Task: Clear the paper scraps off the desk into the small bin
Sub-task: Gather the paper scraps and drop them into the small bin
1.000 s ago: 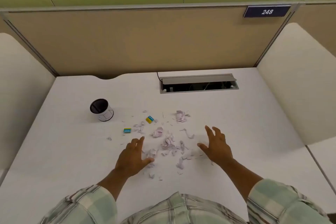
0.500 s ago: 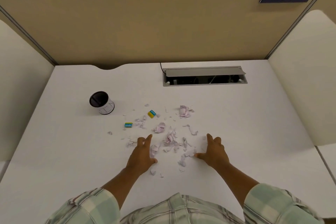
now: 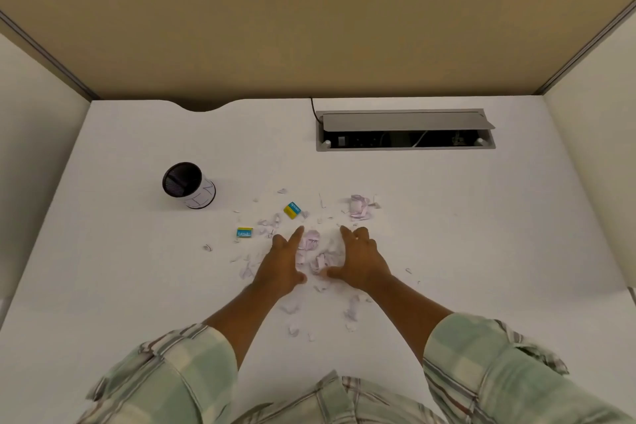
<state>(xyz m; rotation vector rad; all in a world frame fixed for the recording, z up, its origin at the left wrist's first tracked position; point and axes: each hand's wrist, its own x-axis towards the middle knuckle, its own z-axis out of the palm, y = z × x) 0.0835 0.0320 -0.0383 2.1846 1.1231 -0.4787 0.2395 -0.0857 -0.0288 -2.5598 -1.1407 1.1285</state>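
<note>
**Two hands cupped around a heap of paper scraps**

At the bottom of the frame, two plaid sleeves frame the bare forearms that reach up the white desk. Between the forearms, in the lower centre, a few loose bits of torn paper lie scattered on the desk.

In the middle of the frame the left hand and the right hand rest on the desk, palms turned toward each other, fingers spread and thumbs nearly meeting. Both are open and grip nothing; they fence in a small heap of paper scraps that lies between them, touching the fingers on both sides.

Just beyond the left hand, more small scraps trail toward the left. Among them sit a blue and yellow packet left of centre, and a second yellow and blue packet just above the fingertips. A crumpled pale wad lies just past the right hand.

Further up, in the left-centre of the frame, the small bin stands well apart from the heap, a dark mesh cup with a white band.

Toward the upper right, a grey cable hatch stands open in the desk. Behind it rises a tan partition.
</note>
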